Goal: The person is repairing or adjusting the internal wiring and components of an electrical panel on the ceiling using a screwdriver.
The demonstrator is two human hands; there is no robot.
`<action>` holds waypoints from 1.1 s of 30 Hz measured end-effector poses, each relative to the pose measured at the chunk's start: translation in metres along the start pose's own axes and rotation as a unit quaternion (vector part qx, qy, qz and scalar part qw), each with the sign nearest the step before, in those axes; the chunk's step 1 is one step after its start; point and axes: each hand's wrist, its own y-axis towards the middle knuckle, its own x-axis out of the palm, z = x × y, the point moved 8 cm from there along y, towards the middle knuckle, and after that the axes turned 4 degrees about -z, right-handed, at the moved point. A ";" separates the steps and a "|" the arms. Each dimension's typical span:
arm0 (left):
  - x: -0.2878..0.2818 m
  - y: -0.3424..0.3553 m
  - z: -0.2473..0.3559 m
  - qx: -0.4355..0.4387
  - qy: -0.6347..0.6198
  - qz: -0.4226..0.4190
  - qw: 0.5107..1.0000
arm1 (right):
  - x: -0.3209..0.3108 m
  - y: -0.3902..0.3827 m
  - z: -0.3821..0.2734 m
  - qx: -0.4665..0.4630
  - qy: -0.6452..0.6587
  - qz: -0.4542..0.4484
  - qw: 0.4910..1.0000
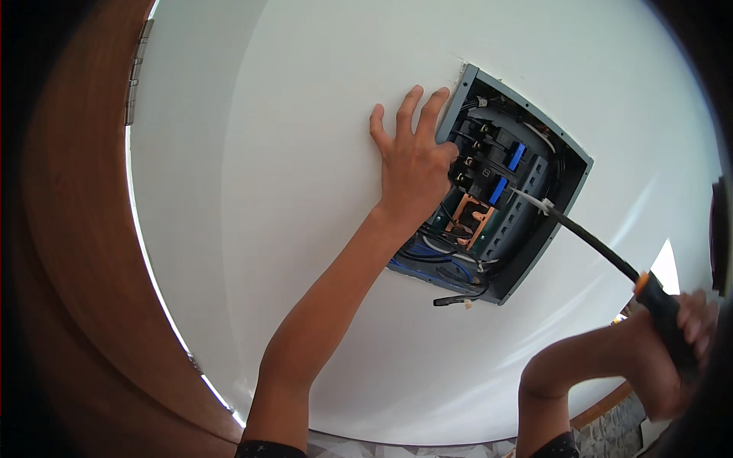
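While the left hand [412, 156] lies flat and spread on the white wall [305, 229], fingers splayed beside the edge of an open electrical panel [527, 198] as if to brace the body, the right hand [679, 336] is wrapped tight around the orange-and-black handle of a long screwdriver [603, 248]. Its dark shaft angles up into the recessed box, the tip resting among black breakers [482, 164] with blue tabs, above copper bars and loose wiring. A wooden door [69, 229] stands at the left.

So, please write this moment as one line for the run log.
left hand: flat on wall, thumb at breaker panel | right hand: grips screwdriver, tip at breakers
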 end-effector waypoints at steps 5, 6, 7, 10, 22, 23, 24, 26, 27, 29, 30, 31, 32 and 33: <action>-0.003 -0.001 0.000 0.011 -0.031 0.031 0.999 | 0.065 -0.022 0.048 0.024 0.048 -0.061 0.997; -0.003 -0.001 0.000 0.010 -0.032 0.034 0.999 | 0.074 -0.027 0.054 0.037 0.038 -0.079 0.995; -0.002 -0.001 0.000 0.009 -0.035 0.033 0.999 | 0.079 -0.031 0.060 0.036 0.038 -0.083 0.995; -0.003 0.000 0.000 0.009 -0.041 0.036 0.998 | 0.106 -0.040 0.067 0.006 0.021 -0.245 0.969; -0.001 -0.003 -0.003 0.000 -0.034 0.023 0.999 | 0.135 -0.074 0.042 -0.030 -0.182 -0.390 0.902; -0.001 -0.003 -0.003 0.000 -0.032 0.020 0.999 | 0.134 -0.072 0.041 -0.012 -0.257 -0.358 0.898; -0.001 -0.003 -0.003 -0.001 -0.033 0.022 0.999 | 0.135 -0.071 0.040 -0.003 -0.326 -0.379 0.866; -0.001 -0.002 -0.003 0.002 -0.041 0.020 0.999 | 0.126 -0.074 0.037 0.022 -0.350 -0.374 0.858; -0.001 -0.003 -0.003 0.001 -0.041 0.022 0.999 | 0.119 -0.075 0.038 0.049 -0.374 -0.367 0.850; -0.002 -0.003 -0.004 0.000 -0.040 0.021 0.999 | 0.122 -0.079 0.035 0.077 -0.317 -0.387 0.863; -0.002 -0.003 -0.003 0.000 -0.041 0.023 0.999 | 0.121 -0.081 0.035 0.078 -0.314 -0.387 0.863; -0.002 -0.003 -0.003 0.001 -0.041 0.023 0.999 | 0.121 -0.082 0.035 0.081 -0.311 -0.388 0.864; -0.001 -0.003 -0.004 0.000 -0.041 0.023 0.999 | 0.120 -0.081 0.034 0.080 -0.311 -0.389 0.863; -0.001 -0.003 -0.004 -0.001 -0.042 0.024 0.999 | 0.120 -0.079 0.033 0.073 -0.308 -0.395 0.862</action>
